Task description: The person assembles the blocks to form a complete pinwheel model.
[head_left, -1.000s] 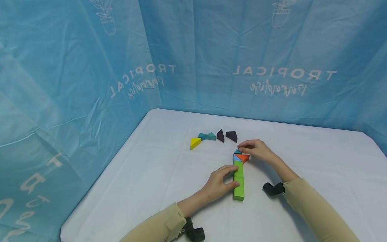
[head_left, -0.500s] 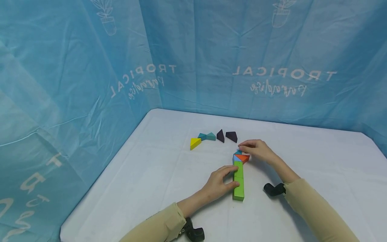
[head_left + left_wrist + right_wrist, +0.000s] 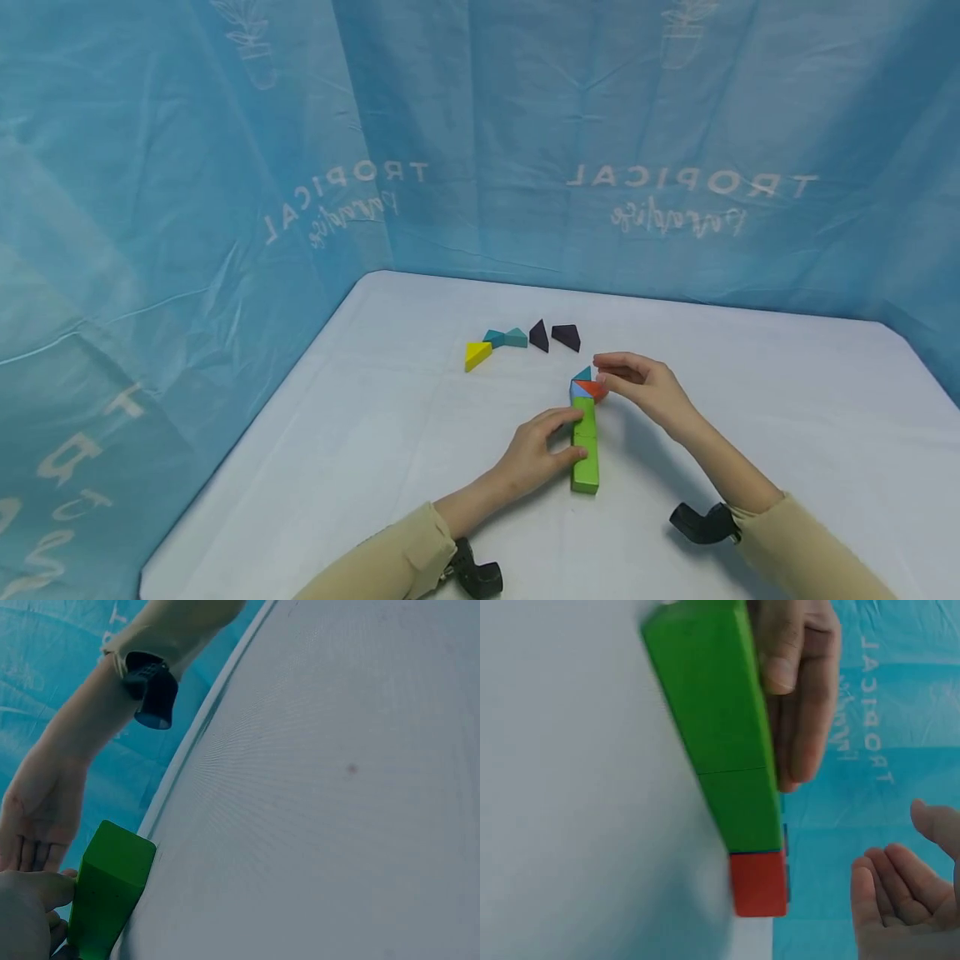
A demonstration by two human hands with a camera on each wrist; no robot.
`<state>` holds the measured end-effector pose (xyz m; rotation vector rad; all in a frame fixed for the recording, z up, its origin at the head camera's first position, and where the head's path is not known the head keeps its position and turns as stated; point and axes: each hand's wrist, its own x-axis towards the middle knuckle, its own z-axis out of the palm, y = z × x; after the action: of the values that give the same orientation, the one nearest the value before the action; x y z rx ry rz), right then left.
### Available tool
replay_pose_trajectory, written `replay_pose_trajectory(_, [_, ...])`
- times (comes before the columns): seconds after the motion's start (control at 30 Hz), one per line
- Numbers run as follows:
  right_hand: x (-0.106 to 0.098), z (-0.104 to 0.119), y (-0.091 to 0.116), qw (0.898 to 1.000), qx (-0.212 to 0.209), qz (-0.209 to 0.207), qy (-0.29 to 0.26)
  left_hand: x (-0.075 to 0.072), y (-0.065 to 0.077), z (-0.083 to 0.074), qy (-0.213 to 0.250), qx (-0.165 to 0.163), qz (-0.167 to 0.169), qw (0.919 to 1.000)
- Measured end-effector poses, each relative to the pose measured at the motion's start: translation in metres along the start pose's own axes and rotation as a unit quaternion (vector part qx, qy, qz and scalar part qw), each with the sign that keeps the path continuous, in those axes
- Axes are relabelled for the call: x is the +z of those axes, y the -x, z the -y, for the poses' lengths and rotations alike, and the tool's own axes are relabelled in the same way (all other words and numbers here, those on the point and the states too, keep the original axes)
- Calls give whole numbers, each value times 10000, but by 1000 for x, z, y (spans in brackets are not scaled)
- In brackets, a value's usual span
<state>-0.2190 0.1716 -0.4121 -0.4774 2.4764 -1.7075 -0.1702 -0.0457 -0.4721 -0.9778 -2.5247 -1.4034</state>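
Two green blocks (image 3: 585,454) lie end to end on the white table. My left hand (image 3: 528,450) rests against their left side, thumb and fingertips touching but not wrapped round them; in the left wrist view the thumb (image 3: 49,889) meets the green side. Beyond the green blocks sit a light-blue triangle (image 3: 579,390), an orange-red triangle (image 3: 589,389) and a teal-blue triangle (image 3: 583,375), close together. My right hand (image 3: 652,392) hovers just right of these triangles with relaxed fingers. In the right wrist view that right hand (image 3: 907,892) holds nothing.
Farther back lie a yellow triangle (image 3: 477,355), two teal pieces (image 3: 515,337) touching each other, and two dark pieces (image 3: 566,336). A blue curtain (image 3: 480,167) hangs behind and left of the table (image 3: 360,433). Black wrist cameras (image 3: 703,523) stick out below the sleeves.
My right hand has come away from the teal-blue triangle, shifting right and nearer, and its fingers have spread. My left hand stays at the green blocks. The head view has shifted slightly.
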Motion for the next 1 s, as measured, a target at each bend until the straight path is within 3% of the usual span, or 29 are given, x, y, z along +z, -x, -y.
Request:
replay_pose_trajectory(0.2, [-2, -11, -11, 9999, -82, -87, 40, -4, 1, 1, 115, -64, -30, 9999])
replay_pose_trajectory(0.43, [-21, -22, -58, 9991, -343, -77, 221, -3, 1, -2, 242, -134, 68, 9996])
replay_pose_trajectory(0.7, [-28, -30, -107, 9941, -290, 540, 897, 0, 1, -3, 118, -77, 82, 9999])
replay_pose_trajectory(1.0, [-20, -49, -123, 9866, -527, 956, 1216, 0, 3, -5, 1, -126, 67, 9999])
